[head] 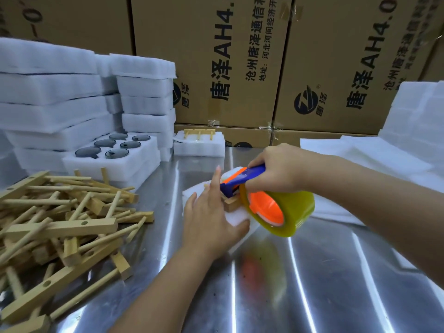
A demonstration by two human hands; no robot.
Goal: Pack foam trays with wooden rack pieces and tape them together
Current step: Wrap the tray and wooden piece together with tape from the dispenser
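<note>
A white foam tray (236,218) lies in the middle of the steel table, with a wooden rack piece (231,205) showing at its top. My left hand (209,217) lies flat on the tray with straight fingers, thumb at its near edge. My right hand (276,168) grips the blue handle of a tape dispenser (242,180) carrying a yellowish tape roll (281,212) on an orange hub. The dispenser's front end touches the tray beside my left fingertips.
A heap of loose wooden rack pieces (62,224) fills the left. Stacked foam trays (55,102), one holding dark round lids (105,147), stand behind it. Another foam tray with a wooden piece (199,143) sits further back. Cardboard boxes (228,61) wall the rear; foam sheets (374,164) lie right.
</note>
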